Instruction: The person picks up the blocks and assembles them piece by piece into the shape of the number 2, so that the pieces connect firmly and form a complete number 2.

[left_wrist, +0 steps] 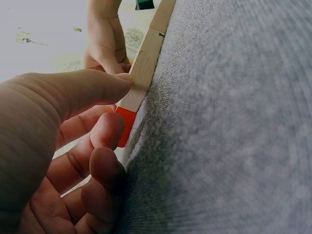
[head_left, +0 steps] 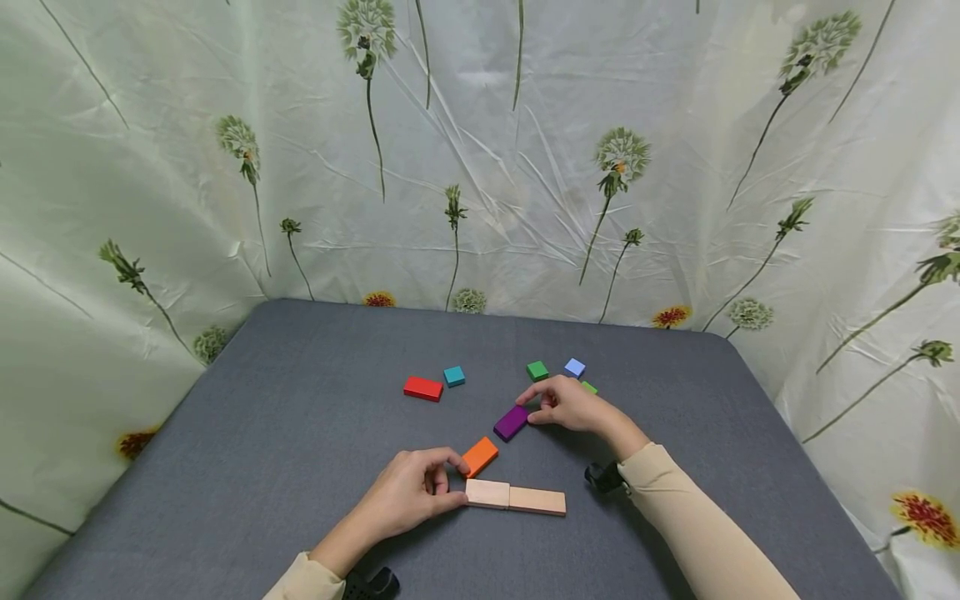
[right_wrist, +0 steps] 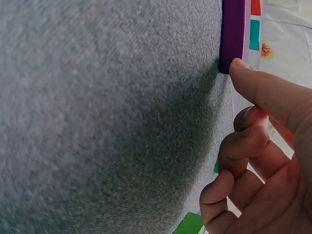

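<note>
My left hand [head_left: 411, 493] touches two blocks at once: the thumb is at the left end of a plain wooden block [head_left: 487, 493], and the index finger is at the lower end of an orange block [head_left: 480, 457]. The other fingers of that hand curl loosely below. A second plain wooden block [head_left: 537, 501] lies end to end with the first. Farther up and right, my right hand [head_left: 572, 406] pinches the end of a purple block [head_left: 512, 423] between thumb and index finger. The purple block lies flat, slanting in line with the orange one across a small gap.
A red block [head_left: 423, 388] and a teal block [head_left: 453, 377] lie at the back, left of the purple one. Behind my right hand are a dark green block [head_left: 537, 371], a blue block [head_left: 574, 367] and a partly hidden light green block [head_left: 590, 387]. Grey cloth covers the table [head_left: 300, 417].
</note>
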A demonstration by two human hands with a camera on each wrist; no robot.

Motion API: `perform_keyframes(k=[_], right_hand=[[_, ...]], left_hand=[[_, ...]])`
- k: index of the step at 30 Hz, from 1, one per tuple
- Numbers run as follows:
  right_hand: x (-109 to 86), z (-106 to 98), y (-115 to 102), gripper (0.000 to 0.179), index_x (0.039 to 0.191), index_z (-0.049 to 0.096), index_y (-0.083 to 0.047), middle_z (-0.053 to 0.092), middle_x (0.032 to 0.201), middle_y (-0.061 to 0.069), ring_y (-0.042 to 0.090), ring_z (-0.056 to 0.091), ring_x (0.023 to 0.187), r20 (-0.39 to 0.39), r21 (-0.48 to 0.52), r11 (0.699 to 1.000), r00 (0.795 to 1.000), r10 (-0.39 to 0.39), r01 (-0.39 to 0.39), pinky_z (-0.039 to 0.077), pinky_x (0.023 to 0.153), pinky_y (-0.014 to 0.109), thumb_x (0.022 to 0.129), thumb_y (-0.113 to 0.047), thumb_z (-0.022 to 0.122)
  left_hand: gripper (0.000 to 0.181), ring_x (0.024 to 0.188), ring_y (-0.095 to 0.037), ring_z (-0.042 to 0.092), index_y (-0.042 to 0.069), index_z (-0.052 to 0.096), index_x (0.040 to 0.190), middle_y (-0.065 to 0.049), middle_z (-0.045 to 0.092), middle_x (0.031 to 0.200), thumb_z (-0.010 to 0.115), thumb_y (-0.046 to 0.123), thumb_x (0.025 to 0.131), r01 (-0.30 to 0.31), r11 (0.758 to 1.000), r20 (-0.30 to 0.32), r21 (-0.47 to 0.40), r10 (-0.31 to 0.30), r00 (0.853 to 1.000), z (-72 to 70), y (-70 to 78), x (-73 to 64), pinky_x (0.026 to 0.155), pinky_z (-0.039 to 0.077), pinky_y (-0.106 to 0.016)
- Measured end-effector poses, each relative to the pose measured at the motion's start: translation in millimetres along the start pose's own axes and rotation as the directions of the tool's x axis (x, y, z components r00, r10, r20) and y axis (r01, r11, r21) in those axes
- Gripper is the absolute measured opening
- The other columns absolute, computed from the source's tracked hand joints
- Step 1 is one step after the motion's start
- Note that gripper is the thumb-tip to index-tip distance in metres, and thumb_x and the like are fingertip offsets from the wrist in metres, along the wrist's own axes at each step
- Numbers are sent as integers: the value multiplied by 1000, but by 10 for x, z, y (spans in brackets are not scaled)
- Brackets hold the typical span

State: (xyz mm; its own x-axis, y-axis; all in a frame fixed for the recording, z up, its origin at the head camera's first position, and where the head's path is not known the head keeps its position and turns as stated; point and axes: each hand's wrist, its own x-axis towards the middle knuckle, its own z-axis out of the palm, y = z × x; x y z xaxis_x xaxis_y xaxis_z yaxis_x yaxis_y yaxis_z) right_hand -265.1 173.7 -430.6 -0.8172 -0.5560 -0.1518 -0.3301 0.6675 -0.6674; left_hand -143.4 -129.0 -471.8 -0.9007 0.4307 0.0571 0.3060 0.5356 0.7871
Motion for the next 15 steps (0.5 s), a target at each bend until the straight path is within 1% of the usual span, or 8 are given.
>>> perform_keyframes(k=[10,15], right_hand=[[-13,39,-30,26,125,78,-9,46,67,-7,8,41,62,13,1,1000,1000,-12,12,35,61,23,99,-10,77],[-45,45,-45,26,124,78,-9,46,69,-5,10,42,64,12,2,1000,1000,-15,15,35,61,23,98,-10,78]], left_hand=[[25,55,3,46,23,75,108,13,57,68,91,25,88,-6,1000,-1,3,6,1000,0,-1,-4,52,37,-19],[26,55,2,46,23,75,108,13,58,69,91,25,88,4,1000,2,5,-4,1000,-7,4,-2,52,37,-19]])
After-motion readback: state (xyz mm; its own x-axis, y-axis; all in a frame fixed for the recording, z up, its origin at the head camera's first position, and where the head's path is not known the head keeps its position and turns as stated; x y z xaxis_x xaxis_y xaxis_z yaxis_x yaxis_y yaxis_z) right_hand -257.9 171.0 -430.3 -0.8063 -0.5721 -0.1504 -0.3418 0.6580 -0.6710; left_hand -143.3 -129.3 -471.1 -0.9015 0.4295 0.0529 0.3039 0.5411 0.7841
